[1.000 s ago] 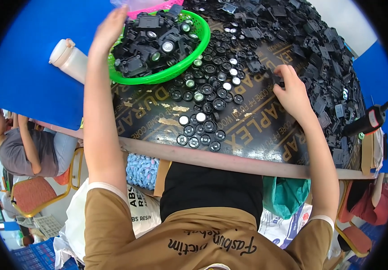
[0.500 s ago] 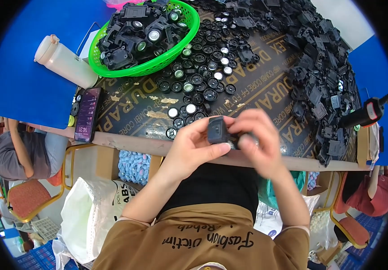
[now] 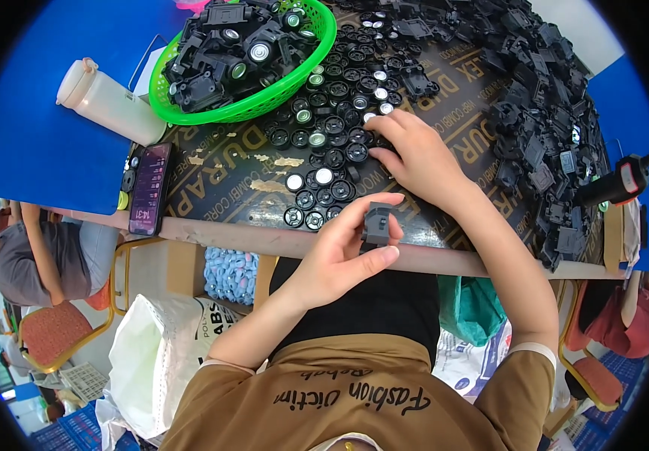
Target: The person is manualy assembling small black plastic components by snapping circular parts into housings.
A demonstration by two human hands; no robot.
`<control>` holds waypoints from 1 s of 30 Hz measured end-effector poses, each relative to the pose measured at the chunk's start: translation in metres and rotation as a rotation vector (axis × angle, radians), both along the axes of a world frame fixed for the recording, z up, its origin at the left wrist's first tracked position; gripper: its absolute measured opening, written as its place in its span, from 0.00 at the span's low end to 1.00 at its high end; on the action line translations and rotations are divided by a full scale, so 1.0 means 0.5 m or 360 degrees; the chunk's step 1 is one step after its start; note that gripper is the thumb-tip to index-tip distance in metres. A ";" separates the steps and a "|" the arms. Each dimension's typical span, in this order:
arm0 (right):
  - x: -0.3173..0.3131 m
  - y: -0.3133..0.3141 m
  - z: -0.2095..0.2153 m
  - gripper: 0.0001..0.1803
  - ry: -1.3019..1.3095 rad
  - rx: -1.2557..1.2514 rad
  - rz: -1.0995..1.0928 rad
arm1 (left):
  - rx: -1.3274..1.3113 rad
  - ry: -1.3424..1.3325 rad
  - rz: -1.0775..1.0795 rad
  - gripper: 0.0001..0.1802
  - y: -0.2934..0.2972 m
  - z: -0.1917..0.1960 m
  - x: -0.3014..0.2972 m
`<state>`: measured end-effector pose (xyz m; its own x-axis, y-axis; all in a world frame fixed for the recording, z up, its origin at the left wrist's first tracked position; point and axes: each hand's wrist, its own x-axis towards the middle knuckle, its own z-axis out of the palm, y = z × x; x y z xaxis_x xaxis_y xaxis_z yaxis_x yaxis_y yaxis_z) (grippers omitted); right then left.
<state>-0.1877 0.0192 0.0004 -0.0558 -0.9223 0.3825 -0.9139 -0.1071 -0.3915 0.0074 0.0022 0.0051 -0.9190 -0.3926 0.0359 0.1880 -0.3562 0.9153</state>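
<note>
Head | left hand [image 3: 336, 259] grips black housing [image 3: 376, 224] | right hand [image 3: 415, 158] touches round caps [image 3: 332, 161]

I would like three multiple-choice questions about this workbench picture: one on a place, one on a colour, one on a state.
1. Where does the phone lie?
A. in the basket
B. at the table's near edge, left of the round parts
C. on a chair

2. What colour is the basket?
A. green
B. red
C. white

3. What is the left hand doing?
A. resting flat
B. holding a bottle
C. holding a small black part

Answers: 1 B, it lies beside the table edge. 2 A, its rim is bright green. 3 C, fingers pinch the part.
</note>
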 end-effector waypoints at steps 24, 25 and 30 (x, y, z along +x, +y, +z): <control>-0.035 0.084 -0.010 0.14 0.0243 0.0102 -0.0089 | -0.0107 -0.0096 0.0019 0.28 -0.002 0.001 -0.016; -0.040 0.086 -0.013 0.12 -0.0019 0.0043 -0.0191 | -0.0157 -0.0075 0.0039 0.28 -0.003 0.001 -0.018; -0.053 0.121 0.032 0.12 -0.2717 0.0097 -0.0082 | -0.0249 -0.0133 0.0098 0.29 -0.008 0.007 -0.023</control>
